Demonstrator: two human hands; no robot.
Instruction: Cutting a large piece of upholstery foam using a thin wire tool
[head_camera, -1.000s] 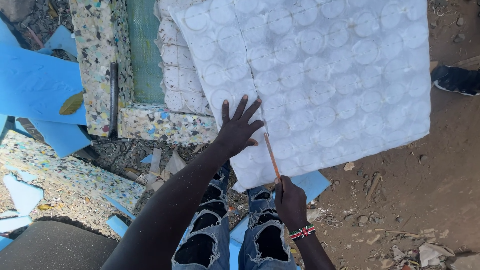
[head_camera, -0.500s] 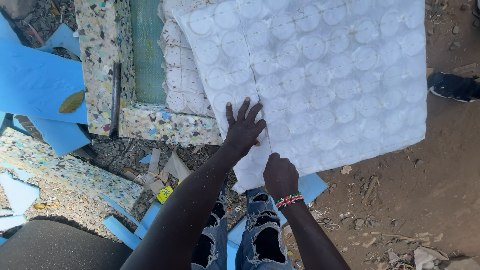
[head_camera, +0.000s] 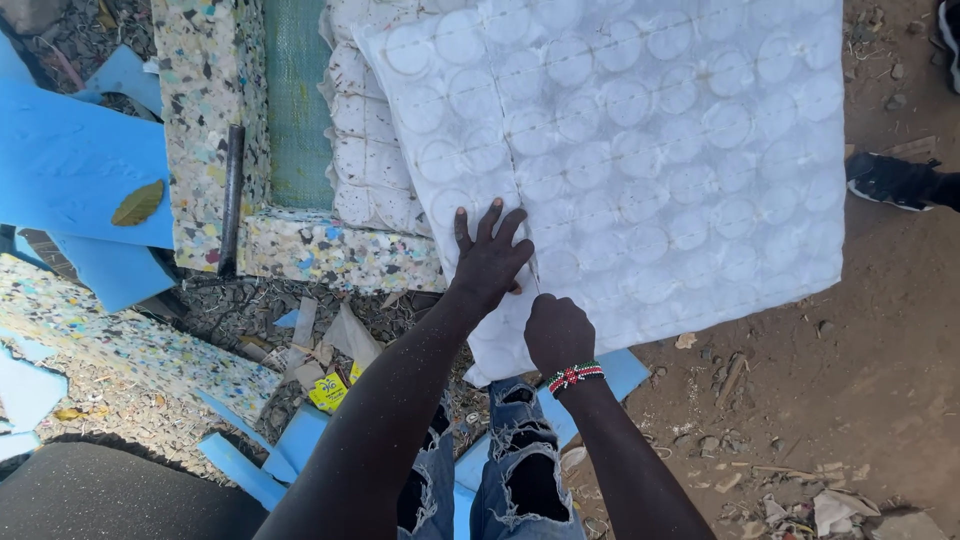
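Two torn denim knees (head_camera: 510, 455) are seen nearest, above bare brown dirt (head_camera: 850, 400) littered with chips, twigs and scraps, with a dark rounded surface (head_camera: 100, 495) at the lower left. Blue foam offcuts (head_camera: 240, 470) and a speckled slab of mixed-colour foam (head_camera: 130, 345) are spread over the ground on the left. Just beyond the knees, the near edge of a white pocket-spring mattress panel (head_camera: 650, 150), covered in circular outlines, is met by both hands. The right hand (head_camera: 558, 332), marked by a beaded wristband (head_camera: 574, 377), is closed into a fist on the panel's near edge; what is gripped cannot be told, though a thin straight sliver (head_camera: 534, 272) is seen running up from the knuckles along a seam. The left hand (head_camera: 490, 255) is laid flat on the panel just beside that seam, fingers spread and nothing grasped, almost touching the right. Farther off, a speckled foam frame (head_camera: 205, 120) with a green woven inner face (head_camera: 295, 100) is set against the panel's left side, a dark bar (head_camera: 231, 195) resting on it. A large blue foam sheet (head_camera: 70, 160) with a dry leaf (head_camera: 138, 203) lies at the far left, and a black shoe (head_camera: 890, 180) is seen at the far right.
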